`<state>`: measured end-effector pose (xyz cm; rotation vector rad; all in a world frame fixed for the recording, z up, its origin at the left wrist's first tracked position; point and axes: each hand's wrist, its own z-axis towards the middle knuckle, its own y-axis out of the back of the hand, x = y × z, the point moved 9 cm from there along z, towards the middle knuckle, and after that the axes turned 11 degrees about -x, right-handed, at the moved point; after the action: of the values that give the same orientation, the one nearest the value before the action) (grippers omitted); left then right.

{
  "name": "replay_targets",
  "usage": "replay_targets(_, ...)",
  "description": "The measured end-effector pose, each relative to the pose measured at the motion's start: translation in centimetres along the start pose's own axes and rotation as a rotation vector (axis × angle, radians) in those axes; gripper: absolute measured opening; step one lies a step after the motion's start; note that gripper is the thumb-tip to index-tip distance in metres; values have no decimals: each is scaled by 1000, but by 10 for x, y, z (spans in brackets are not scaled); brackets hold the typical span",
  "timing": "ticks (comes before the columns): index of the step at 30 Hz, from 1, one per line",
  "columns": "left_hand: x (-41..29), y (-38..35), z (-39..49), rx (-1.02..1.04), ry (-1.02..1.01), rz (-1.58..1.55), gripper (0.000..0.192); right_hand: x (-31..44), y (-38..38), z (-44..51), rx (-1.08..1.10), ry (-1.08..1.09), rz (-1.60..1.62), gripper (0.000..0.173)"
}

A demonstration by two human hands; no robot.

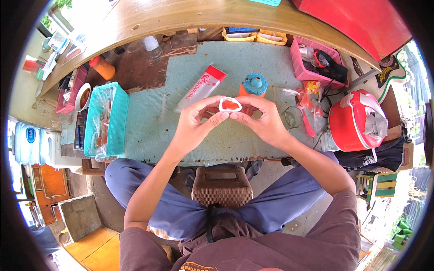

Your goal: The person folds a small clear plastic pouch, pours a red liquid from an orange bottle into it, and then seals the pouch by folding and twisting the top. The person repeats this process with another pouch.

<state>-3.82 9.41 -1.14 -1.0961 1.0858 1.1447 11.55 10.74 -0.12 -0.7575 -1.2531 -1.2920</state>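
My left hand (198, 118) and my right hand (261, 118) meet in the middle, above the worn blue-green tabletop (149, 125). Between their thumbs and fingers they grip a small pouch (230, 104) by its two sides. Its white rim is spread wide, and the inside looks red-orange; I cannot tell what fills it. Just beyond the right fingers stands an orange squeeze bottle with a blue screw lid (255, 84). Past the left hand lies a white and red plastic packet (203, 88) bearing writing, flat on the table.
A turquoise basket (117, 118) of bagged items stands at left. To the right are a clear glass (293, 117), loose plastic bags (317, 111), a pink basket (301, 73) and a red drink cooler (347, 122). A wooden shelf (190, 17) overhangs the back. An orange bottle (101, 67) lies far left.
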Motion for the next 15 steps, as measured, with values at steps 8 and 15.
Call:
replay_targets(8, -4, 3, -1, -21, -57, 41, 36, 7, 1, -1, -39, 67, -29, 34)
replay_targets(15, 0, 3, -1, -8, -50, 87, 30, 10, 4, -1, -34, 92, -68, 31)
